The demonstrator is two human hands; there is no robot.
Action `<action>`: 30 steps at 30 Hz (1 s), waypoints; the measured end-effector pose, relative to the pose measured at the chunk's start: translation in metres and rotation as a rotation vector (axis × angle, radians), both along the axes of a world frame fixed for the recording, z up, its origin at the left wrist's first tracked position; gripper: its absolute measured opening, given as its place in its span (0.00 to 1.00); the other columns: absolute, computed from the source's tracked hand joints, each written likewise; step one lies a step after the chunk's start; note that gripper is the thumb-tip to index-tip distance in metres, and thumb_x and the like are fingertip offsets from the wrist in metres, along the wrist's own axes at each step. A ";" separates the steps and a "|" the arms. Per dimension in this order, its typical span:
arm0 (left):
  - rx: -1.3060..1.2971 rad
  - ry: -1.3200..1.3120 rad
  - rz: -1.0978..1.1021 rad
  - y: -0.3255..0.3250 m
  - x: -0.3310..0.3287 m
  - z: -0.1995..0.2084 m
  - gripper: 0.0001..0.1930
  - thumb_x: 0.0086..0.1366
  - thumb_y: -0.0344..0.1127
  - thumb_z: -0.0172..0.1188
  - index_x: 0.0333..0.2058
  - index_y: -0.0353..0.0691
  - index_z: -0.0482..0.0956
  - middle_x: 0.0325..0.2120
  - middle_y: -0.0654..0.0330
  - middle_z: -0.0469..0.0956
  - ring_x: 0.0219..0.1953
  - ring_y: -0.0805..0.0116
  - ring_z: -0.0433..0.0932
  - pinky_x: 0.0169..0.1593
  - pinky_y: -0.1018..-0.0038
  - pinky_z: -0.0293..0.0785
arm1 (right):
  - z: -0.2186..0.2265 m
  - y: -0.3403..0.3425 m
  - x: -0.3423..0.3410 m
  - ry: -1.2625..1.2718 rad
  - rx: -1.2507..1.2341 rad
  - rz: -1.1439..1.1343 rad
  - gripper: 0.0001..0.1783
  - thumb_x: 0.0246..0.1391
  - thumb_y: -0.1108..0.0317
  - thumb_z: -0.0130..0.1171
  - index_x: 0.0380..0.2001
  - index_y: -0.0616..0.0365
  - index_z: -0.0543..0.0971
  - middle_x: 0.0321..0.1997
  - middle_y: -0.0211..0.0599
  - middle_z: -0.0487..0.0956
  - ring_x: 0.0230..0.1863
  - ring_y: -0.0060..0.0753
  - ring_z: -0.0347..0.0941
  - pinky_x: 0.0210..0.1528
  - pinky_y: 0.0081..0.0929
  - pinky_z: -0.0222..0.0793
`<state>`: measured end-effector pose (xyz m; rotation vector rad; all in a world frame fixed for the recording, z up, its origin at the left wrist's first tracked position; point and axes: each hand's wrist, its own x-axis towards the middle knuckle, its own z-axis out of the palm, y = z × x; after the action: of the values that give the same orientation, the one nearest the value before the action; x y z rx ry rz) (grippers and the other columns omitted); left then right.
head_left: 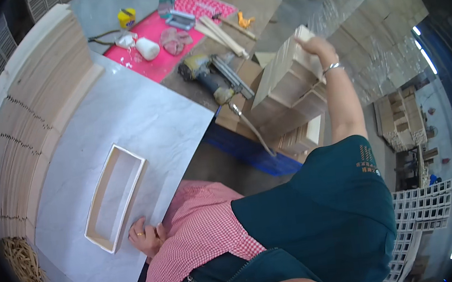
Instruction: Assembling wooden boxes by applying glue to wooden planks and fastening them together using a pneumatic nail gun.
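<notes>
A slim rectangular wooden frame (pixel 131 183) lies on the pale marbled tabletop (pixel 139 103), its long sides slanting across the board. Close to its near right end, my left hand (pixel 147 237) rests at the table edge, fingers loosely bent and apart, with nothing visible in them. My right arm stretches far out to the right. There my right hand (pixel 316 49) touches the upper end of a stack of light wooden pieces (pixel 288 74). Most of its fingers are hidden, so its grip does not show.
A nail gun (pixel 208 77) with an air hose lies between table and stack. Behind it, a pink mat (pixel 148 33) carries a white bottle, a cloth and tools. Tall rows of thin wooden boards (pixel 25 118) line the left side. Wrapped stacks (pixel 369 32) stand at the right.
</notes>
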<state>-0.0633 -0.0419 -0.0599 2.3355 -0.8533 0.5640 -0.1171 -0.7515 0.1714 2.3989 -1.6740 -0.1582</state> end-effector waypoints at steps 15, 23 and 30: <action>-0.034 0.026 0.040 0.006 -0.010 -0.006 0.12 0.60 0.36 0.65 0.24 0.36 0.74 0.43 0.50 0.79 0.44 0.49 0.75 0.50 0.54 0.70 | 0.014 0.041 0.012 -0.143 0.110 -0.210 0.45 0.49 0.26 0.59 0.55 0.54 0.82 0.56 0.37 0.83 0.56 0.44 0.79 0.55 0.48 0.72; -0.011 0.020 0.045 0.003 -0.011 0.002 0.10 0.60 0.35 0.65 0.25 0.36 0.75 0.42 0.50 0.79 0.43 0.49 0.76 0.50 0.54 0.71 | 0.006 0.052 0.007 -0.368 0.021 -0.338 0.46 0.44 0.33 0.67 0.56 0.61 0.79 0.56 0.48 0.81 0.53 0.51 0.80 0.58 0.47 0.71; -0.099 0.048 -0.016 0.010 -0.005 -0.017 0.06 0.62 0.31 0.61 0.34 0.34 0.78 0.41 0.51 0.79 0.41 0.52 0.77 0.49 0.57 0.73 | 0.028 0.114 0.046 -0.869 0.060 0.015 0.50 0.42 0.48 0.75 0.59 0.77 0.70 0.54 0.60 0.78 0.55 0.55 0.78 0.57 0.46 0.75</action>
<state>-0.0684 -0.0319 -0.0773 2.2416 -0.8028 0.5294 -0.0708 -0.6371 0.1994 2.7072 -1.9471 0.9804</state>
